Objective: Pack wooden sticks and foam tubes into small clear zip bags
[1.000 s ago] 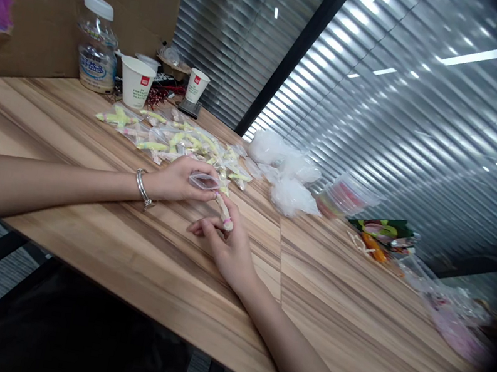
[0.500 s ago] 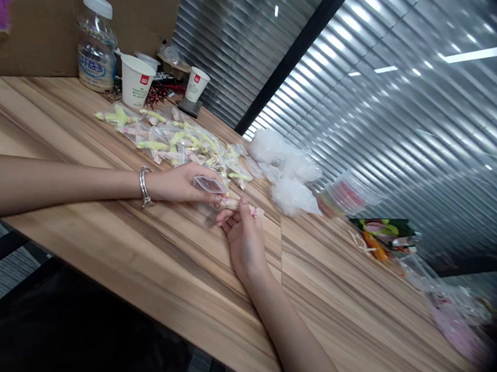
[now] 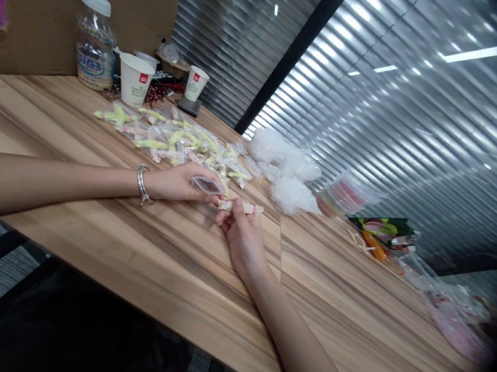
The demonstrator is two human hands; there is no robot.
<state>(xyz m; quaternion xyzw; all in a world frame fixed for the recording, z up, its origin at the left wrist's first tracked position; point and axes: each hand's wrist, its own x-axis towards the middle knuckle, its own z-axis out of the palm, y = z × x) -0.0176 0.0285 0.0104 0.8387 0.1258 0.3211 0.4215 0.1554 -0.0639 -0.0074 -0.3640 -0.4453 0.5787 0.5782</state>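
From where I stand, one piece is in hand and plenty more lie about. The left hand point(image 3: 177, 182), with a bracelet point(image 3: 142, 186) at its wrist, has its fingers closed on the side of a small clear bag point(image 3: 207, 185), whose mouth gapes open. The right hand point(image 3: 246, 239) pinches a pale stick point(image 3: 252, 209) with a pink band between thumb and fingers, just above the worktop point(image 3: 145, 258). The stick lies crosswise below and to the right of that mouth, outside it as far as I can see; whether its near end touches the left hand's fingers I can't tell. So this piece looks unfinished to me, with the bag unsealed and the stick not inside. I can't make out whether the bag already has something in it; a bit of yellow shows by its edge, perhaps belonging to what lies behind. Just beyond the hands spreads a heap of packets point(image 3: 160, 146), with yellow and pale pink pieces showing through the plastic; I'd count those as filled, though whether each is sealed is too small to judge. To their right sit bunches of clear plastic point(image 3: 294, 184), possibly spare bags, near some tubs point(image 3: 345, 194). How many pieces remain, I can't say.
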